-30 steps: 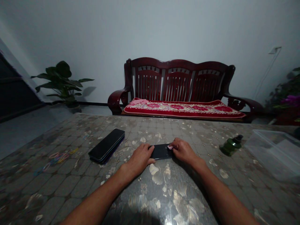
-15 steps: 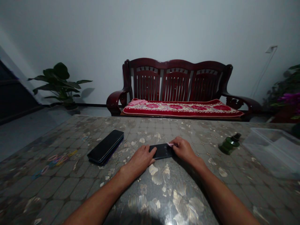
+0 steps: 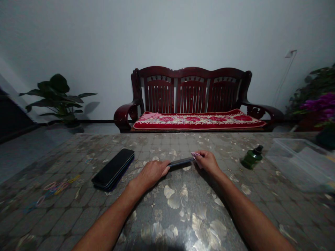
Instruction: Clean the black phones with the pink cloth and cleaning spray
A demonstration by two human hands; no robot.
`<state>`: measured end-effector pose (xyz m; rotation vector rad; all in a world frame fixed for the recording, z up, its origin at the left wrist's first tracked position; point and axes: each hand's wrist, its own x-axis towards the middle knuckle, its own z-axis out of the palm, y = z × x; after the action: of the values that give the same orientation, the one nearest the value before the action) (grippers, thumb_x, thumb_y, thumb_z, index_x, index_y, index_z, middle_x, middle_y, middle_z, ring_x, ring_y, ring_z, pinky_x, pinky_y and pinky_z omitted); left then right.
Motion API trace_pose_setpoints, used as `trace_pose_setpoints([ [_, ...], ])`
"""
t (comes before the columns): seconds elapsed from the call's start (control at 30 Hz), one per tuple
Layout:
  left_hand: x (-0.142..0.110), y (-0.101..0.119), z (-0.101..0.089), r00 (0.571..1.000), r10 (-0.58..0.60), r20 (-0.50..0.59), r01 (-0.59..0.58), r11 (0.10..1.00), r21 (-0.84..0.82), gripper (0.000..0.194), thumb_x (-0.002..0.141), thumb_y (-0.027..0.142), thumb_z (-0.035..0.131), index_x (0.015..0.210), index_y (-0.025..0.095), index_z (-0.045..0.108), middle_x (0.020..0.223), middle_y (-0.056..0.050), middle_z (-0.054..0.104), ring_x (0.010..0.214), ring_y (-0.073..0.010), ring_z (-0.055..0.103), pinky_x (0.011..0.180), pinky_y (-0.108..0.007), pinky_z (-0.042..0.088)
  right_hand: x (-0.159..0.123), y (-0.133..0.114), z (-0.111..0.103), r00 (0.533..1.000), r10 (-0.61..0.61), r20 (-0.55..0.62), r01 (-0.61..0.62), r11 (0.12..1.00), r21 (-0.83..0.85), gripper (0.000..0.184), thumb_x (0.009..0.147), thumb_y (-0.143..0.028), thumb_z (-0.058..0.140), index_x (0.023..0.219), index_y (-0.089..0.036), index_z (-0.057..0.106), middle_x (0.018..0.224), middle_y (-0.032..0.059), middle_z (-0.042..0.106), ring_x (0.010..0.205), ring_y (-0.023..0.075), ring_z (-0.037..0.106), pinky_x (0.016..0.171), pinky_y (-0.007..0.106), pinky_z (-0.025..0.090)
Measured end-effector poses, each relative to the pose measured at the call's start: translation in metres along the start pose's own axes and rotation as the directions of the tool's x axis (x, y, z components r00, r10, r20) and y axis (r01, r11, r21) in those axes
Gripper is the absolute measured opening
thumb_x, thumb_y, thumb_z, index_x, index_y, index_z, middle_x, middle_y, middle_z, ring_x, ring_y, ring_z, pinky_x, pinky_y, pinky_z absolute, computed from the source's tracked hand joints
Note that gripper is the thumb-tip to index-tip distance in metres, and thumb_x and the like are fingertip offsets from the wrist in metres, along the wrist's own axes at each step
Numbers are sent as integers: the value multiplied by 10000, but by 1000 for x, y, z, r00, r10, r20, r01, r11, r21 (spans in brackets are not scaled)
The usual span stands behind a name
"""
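Note:
My left hand [image 3: 154,171] is closed on the left end of a dark, flat phone [image 3: 181,161], which is tilted so that mostly its thin edge shows. At the phone's right end, my right hand [image 3: 208,162] pinches a small pink cloth [image 3: 195,154]. The cloth touches that end, and most of it is hidden by the fingers. To the left of my left hand lies a stack of phones [image 3: 115,168] with a black screen on top.
Several coloured loops [image 3: 56,188] lie at the table's left. A green bottle [image 3: 251,158] and a clear plastic box [image 3: 290,167] stand at the right on the patterned tabletop [image 3: 180,205]. Behind the table is a wooden bench [image 3: 193,73] with a red cover.
The phone, earlier flat with its dark face showing, has been lifted and tipped edge-on. My left hand now grips its end instead of resting on it. The view has shifted slightly right.

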<state>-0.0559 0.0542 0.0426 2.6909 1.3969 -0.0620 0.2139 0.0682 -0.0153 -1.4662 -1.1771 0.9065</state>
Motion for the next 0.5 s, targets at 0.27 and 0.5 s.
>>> trace_pose_setpoints([
  [0.27,7,-10,-4,1000,-13,22,14,999,-43,367,1060,414,355,1240,244,626,1007,-98,762,927,-282,728,786,-325,495,-2,-1,13,992,126,-14,-121,974,190,404,544,-504,770,714,-144,703,520,-15,563,435,103,443,402,219,301],
  [0.5,11,-13,-8,999,-21,35,24,997,-80,327,1036,442,421,1124,231,654,1006,-89,751,953,-274,713,790,-304,476,-6,-15,12,993,87,-76,-65,967,248,409,623,-525,747,769,-144,716,595,16,599,492,132,475,451,250,354],
])
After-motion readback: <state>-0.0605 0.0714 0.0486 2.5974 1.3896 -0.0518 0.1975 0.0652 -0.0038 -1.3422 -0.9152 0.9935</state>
